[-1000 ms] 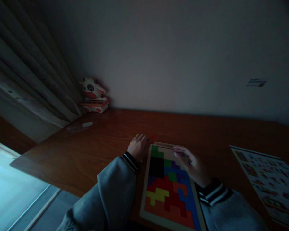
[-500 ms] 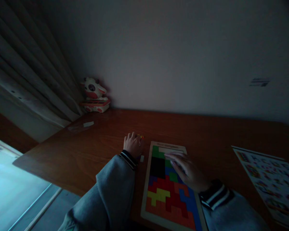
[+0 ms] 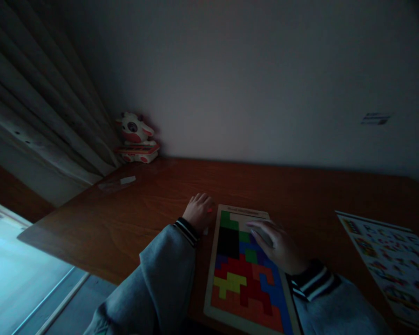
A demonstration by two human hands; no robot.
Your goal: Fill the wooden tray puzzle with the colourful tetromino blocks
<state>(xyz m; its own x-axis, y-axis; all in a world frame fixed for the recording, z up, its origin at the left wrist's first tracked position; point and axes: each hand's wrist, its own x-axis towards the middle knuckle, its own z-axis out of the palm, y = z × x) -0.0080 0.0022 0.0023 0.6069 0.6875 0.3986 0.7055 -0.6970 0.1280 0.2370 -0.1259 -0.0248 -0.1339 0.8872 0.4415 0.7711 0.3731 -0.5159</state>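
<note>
A wooden block puzzle board (image 3: 211, 279) lies in front of me, its frame filled mostly with coloured interlocking pieces. Bare tray shows along its top end. Left of that end, my left hand (image 3: 198, 210) is closed with curled fingers, low over the table. A small orange-red piece (image 3: 209, 211) pokes out by its thumb side; its full shape is hidden. My right hand (image 3: 277, 244) hovers above the board's upper right part, fingers stretched and thumb apart, with nothing seen in it. It covers some pieces there. A small white bit (image 3: 206, 231) lies by my left wrist.
The brown wooden table (image 3: 153, 204) runs back to a grey wall. A printed picture sheet (image 3: 391, 260) lies at the right. A cow-shaped toy (image 3: 138, 137) stands at the back left, near the curtain (image 3: 49, 93). A white slip (image 3: 128, 180) lies close to the toy.
My left hand has shifted slightly right, toward the board, with an orange-red piece showing at its side. My right hand has drawn back a little to the right, exposing more of the bare tray.
</note>
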